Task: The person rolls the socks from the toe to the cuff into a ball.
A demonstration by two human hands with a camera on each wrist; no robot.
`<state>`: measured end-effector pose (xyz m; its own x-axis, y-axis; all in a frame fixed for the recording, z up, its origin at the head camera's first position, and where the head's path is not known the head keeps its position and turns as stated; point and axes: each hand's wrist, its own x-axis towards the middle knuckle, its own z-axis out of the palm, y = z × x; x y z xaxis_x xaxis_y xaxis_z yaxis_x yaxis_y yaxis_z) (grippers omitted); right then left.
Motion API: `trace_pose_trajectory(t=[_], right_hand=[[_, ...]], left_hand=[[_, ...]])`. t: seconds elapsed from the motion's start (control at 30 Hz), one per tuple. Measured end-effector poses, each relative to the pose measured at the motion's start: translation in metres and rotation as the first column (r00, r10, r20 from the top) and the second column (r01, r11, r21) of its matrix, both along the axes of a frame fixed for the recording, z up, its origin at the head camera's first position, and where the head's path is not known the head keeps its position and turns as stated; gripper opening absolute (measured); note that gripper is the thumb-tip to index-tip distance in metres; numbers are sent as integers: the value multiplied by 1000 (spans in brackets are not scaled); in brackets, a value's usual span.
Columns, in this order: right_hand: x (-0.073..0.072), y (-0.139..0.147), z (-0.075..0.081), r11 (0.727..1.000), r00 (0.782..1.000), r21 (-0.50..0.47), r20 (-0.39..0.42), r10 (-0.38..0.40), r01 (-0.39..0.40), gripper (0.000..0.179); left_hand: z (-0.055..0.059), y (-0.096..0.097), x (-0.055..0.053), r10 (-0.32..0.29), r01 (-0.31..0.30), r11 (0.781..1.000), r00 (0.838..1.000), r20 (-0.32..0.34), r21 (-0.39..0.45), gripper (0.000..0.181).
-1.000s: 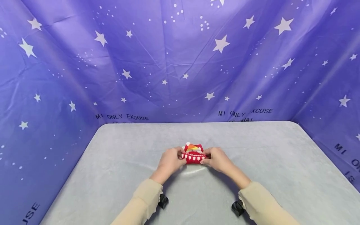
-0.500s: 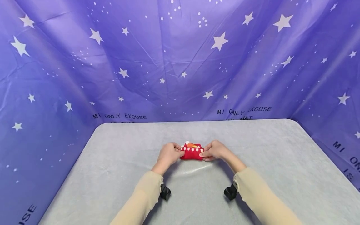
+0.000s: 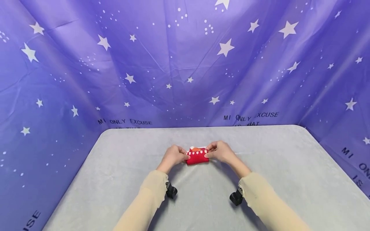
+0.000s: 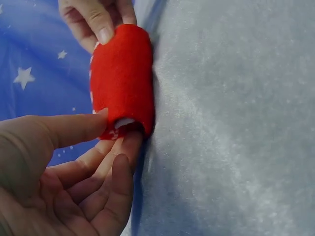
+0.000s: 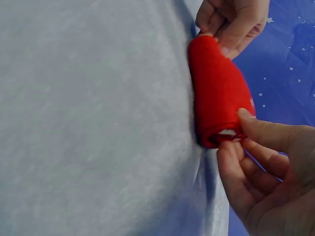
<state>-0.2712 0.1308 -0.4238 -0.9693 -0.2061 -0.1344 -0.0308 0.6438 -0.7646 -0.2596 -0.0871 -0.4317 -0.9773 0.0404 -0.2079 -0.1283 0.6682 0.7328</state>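
Red cloth with a white pattern lies rolled up near the middle of the table, its smooth red side facing me. Beyond the roll, a flat part with an orange patch and a white tip still shows. My left hand pinches the left end between thumb and fingers. At the other end, my right hand pinches it the same way. In the left wrist view, the left fingertips sit at the open end of the red roll. White shows inside the roll's end in the right wrist view.
A pale grey cover lies over the table. Behind and along both sides hangs a purple-blue curtain with white stars and lettering. Black wrist cameras are strapped under both beige sleeves.
The cloth has been rolled away from me: the white pattern has shifted to the far upper edge and more plain red faces me. Less orange shows, and both hands have moved slightly farther forward.
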Motion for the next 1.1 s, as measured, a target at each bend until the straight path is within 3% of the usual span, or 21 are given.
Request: trace_pose_trajectory(t=[0.2, 0.37, 0.6, 0.8, 0.9, 1.1], right_hand=[[13, 4, -5, 999, 1000, -31, -2, -8, 8, 14], [17, 5, -8, 993, 996, -112, 89, -30, 40, 15], [5, 1, -13, 972, 985, -221, 168, -38, 75, 20], [7, 0, -13, 990, 998, -126, 5, -60, 60, 15], [13, -1, -16, 996, 995, -70, -80, -57, 51, 10], [20, -2, -16, 1000, 961, 25, -278, -8, 16, 7]], left_hand=[[-2, -4, 5, -46, 43, 995, 998, 31, 90, 15], [-4, -4, 7, -55, 48, 993, 996, 63, 105, 17], [-7, -2, 5, -8, 9, 998, 1000, -20, 61, 13], [-7, -2, 9, -45, 66, 991, 982, -183, 113, 14], [-9, -2, 12, -63, 85, 992, 973, -223, 94, 11], [-7, -4, 20, -102, 104, 995, 959, -263, -6, 8]])
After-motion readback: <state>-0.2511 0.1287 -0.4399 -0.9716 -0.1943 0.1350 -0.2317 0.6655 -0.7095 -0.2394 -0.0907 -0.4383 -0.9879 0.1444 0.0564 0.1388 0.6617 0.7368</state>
